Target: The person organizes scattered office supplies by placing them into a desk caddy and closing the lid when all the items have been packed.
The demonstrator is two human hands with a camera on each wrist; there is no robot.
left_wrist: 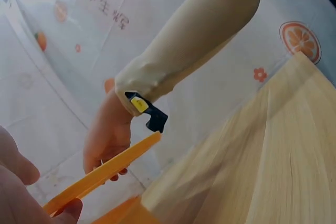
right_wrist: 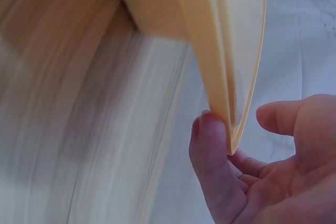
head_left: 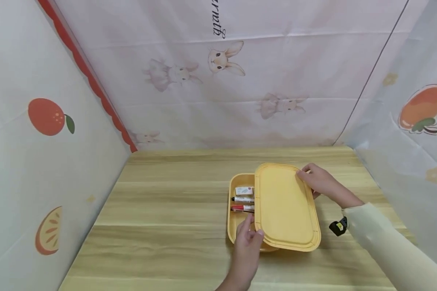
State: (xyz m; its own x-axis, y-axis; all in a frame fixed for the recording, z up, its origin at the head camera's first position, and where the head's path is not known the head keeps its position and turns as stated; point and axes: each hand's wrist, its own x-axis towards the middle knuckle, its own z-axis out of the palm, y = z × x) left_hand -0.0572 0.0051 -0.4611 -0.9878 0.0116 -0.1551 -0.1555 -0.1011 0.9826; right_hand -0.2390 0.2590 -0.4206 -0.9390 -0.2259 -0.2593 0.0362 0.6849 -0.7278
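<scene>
A yellow lid [head_left: 285, 204] is raised and shifted right over a yellow storage box [head_left: 230, 218], covering most of it. My left hand [head_left: 245, 248] pinches the lid's lower left corner. At the upper right edge, my right hand [head_left: 318, 180] grips the lid. In the right wrist view, the lid's edge [right_wrist: 210, 66] sits between the fingers of my right hand [right_wrist: 273, 177]. Inside the box's uncovered left part lie a small white box [head_left: 244, 190], a black-capped marker [head_left: 243, 199] and a red-capped marker [head_left: 242, 208]. The lid hides the box's right part.
Both items stand on a wood-grain table [head_left: 160, 226], right of its middle. Printed fabric walls enclose the table at the back [head_left: 189, 117], left and right. A black strap mount with a yellow label [head_left: 338, 226] hangs at the right sleeve [head_left: 378, 230].
</scene>
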